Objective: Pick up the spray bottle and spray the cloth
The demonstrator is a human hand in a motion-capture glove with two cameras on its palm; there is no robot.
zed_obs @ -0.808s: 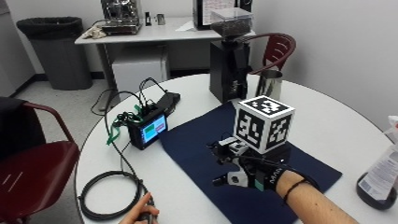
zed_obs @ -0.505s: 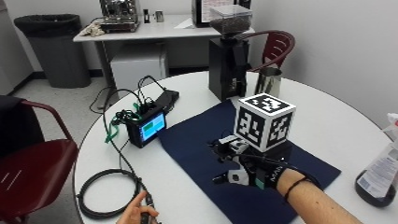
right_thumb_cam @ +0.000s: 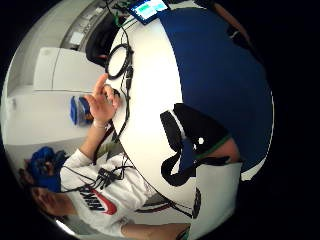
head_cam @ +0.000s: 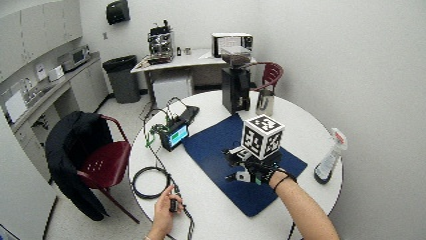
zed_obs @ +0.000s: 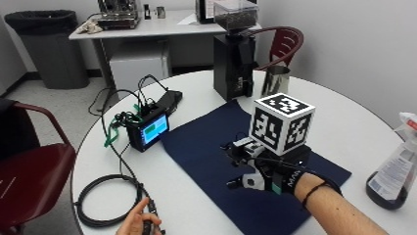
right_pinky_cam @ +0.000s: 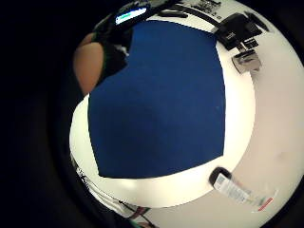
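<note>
spray bottle: clear plastic spray bottle (zed_obs: 395, 174) with white trigger head and dark liquid low inside, upright at the table's right edge, well apart from the hand. Nothing touching it.
cloth: dark blue cloth (zed_obs: 215, 147) flat on the round white table (zed_obs: 338, 117), running from the table's middle toward the near right edge.
right hand: black-gloved right hand (zed_obs: 273, 177) above the near half of the cloth, palm down, holding nothing. Whether its fingers are straight or curled, cannot tell.
left hand: bare left hand (zed_obs: 140, 223) at the near left edge, fingers round a small black object on the cable.
small screen: black box with a lit green-blue screen (zed_obs: 150, 132), just left of the cloth's far left corner.
cable: black cable coil (zed_obs: 107, 200) on the table, near left.
grinder: tall black coffee grinder (zed_obs: 233, 58) with a clear hopper at the far side; steel cup (zed_obs: 275, 81) just right of it.
</note>
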